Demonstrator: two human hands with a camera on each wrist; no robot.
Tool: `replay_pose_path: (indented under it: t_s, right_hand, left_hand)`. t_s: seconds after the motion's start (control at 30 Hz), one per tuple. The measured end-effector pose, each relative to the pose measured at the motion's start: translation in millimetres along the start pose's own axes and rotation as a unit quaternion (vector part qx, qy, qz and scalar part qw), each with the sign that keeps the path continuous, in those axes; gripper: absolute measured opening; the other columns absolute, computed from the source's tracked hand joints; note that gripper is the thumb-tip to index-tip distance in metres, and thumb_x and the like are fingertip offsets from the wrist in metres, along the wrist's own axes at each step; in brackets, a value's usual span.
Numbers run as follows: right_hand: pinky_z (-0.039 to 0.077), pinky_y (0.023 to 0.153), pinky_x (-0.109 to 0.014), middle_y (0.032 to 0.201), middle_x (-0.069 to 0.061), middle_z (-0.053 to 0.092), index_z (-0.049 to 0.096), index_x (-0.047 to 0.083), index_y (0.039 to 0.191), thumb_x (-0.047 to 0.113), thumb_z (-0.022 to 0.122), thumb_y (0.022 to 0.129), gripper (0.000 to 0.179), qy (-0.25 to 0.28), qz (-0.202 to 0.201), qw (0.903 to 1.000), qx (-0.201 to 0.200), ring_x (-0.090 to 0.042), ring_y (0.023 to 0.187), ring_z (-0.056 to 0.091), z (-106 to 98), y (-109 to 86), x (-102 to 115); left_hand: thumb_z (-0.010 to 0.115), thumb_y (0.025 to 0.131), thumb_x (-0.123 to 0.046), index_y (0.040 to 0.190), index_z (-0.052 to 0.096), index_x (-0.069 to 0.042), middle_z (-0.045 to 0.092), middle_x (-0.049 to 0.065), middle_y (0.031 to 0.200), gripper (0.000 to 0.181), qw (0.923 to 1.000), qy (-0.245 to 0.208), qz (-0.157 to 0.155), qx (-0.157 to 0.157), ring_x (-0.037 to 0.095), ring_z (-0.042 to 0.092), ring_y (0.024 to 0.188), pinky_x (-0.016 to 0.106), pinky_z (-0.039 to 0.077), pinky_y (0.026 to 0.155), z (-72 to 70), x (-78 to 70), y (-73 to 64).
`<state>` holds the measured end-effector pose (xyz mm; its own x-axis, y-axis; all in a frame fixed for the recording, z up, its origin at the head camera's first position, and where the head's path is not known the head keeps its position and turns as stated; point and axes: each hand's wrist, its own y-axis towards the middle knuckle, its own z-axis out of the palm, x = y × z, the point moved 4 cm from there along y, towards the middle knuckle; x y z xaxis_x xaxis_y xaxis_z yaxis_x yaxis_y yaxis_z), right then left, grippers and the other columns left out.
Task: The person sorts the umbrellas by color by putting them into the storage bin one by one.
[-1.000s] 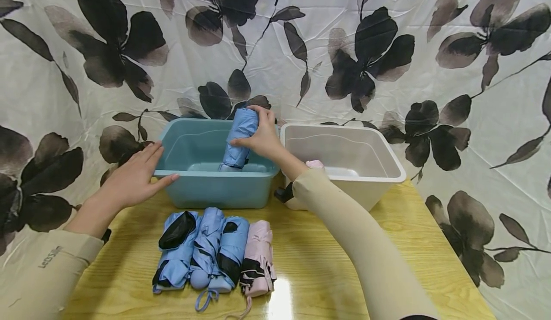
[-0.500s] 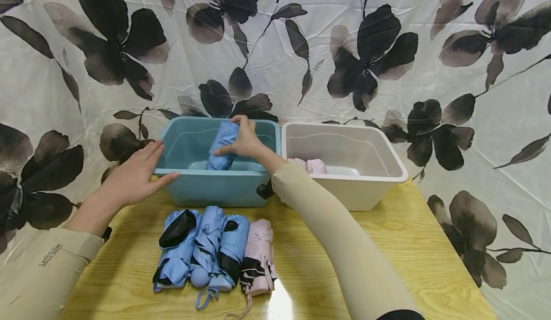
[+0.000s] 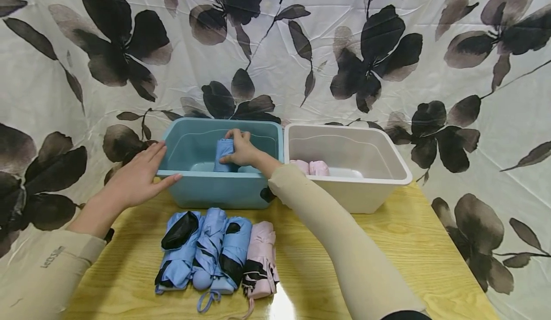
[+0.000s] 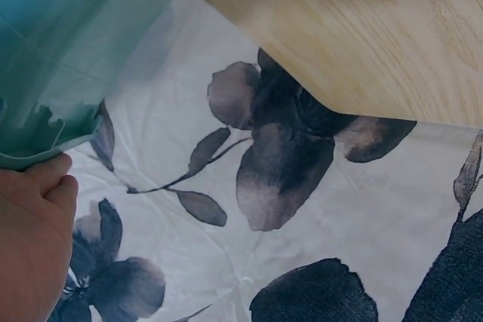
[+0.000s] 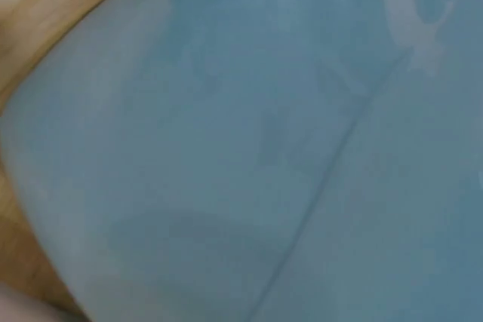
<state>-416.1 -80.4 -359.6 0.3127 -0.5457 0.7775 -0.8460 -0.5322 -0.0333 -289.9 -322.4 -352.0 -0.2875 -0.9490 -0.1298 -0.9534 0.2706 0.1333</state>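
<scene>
In the head view my right hand (image 3: 242, 150) reaches into the teal bin (image 3: 219, 192) and grips a folded blue umbrella (image 3: 222, 155), whose lower end is hidden behind the front wall. My left hand (image 3: 133, 180) rests on the bin's left rim, fingers straight and thumb over the front corner. The left wrist view also shows the left hand (image 4: 34, 224) against the rim. On the table in front lie a row of folded umbrellas: several blue ones (image 3: 209, 243) and a pink one (image 3: 261, 258). Only the bin's blue wall (image 5: 226, 148) fills most of the right wrist view.
A white bin (image 3: 348, 195) stands right beside the teal one, with pink bundles (image 3: 319, 168) inside near its front left. Both bins sit at the back of the wooden table (image 3: 318, 272). A floral cloth (image 3: 292, 90) hangs behind them.
My right hand has lowered the blue umbrella deeper into the teal bin, moving it left and down. The pink bundles in the white bin have come into fuller view. My left hand stays put.
</scene>
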Motion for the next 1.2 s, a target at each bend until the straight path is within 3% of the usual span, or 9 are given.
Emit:
replay_pose_path:
  t_s: [0.27,0.47,0.63,0.93,1.2]
  right_hand:
    - [0.046,0.096,-0.037,0.146,-0.021,0.02,0.037,0.012,0.139,0.011,0.075,0.097,0.058,-0.026,0.006,0.9985,0.048,-0.033,0.116,0.044,3,-3.4,-1]
    - [0.045,0.098,-0.037,0.146,-0.021,0.021,0.037,0.01,0.144,0.011,0.078,0.095,0.063,-0.025,0.02,0.9979,0.057,-0.033,0.119,0.043,4,-2.5,-4]
    - [0.044,0.103,-0.038,0.152,-0.02,0.019,0.035,0.011,0.153,0.019,0.076,0.097,0.07,-0.045,0.038,0.9961,0.066,-0.033,0.127,0.042,5,-0.4,-7]
    - [0.044,0.109,-0.043,0.167,-0.02,0.014,0.009,0.017,0.169,0.041,0.067,0.101,0.093,-0.117,0.084,0.9806,0.133,-0.035,0.139,0.039,7,-1.4,-15]
    - [0.019,0.127,-0.054,0.175,-0.015,0.0,-0.001,0.022,0.169,0.062,0.052,0.102,0.095,-0.15,0.091,0.9658,0.191,-0.033,0.161,0.004,8,-2.7,-17]
  left_hand:
    - [0.052,0.103,-0.063,0.16,0.017,0.013,0.013,0.032,0.169,0.101,1.0,0.001,0.002,-0.003,0.05,0.016,0.155,0.065,0.018,0.124,-1.4,-2.7,0.2]
    - [0.052,0.103,-0.062,0.16,0.018,0.013,0.014,0.032,0.168,0.101,1.0,0.002,0.002,-0.002,0.05,0.017,0.155,0.066,0.019,0.123,-0.7,-3.1,-0.1]
    - [0.053,0.102,-0.062,0.16,0.019,0.012,0.016,0.032,0.168,0.101,1.0,0.003,0.0,-0.006,0.05,0.018,0.154,0.066,0.02,0.122,-1.2,-3.8,-0.9]
    - [0.053,0.102,-0.063,0.161,0.019,0.012,0.016,0.032,0.168,0.101,1.0,0.005,-0.004,-0.003,0.052,0.019,0.154,0.068,0.021,0.121,-1.6,-5.6,-0.3]
    - [0.053,0.103,-0.062,0.16,0.019,0.013,0.016,0.033,0.168,0.1,1.0,0.006,-0.001,-0.007,0.052,0.019,0.153,0.068,0.021,0.121,-0.1,-1.9,0.4]
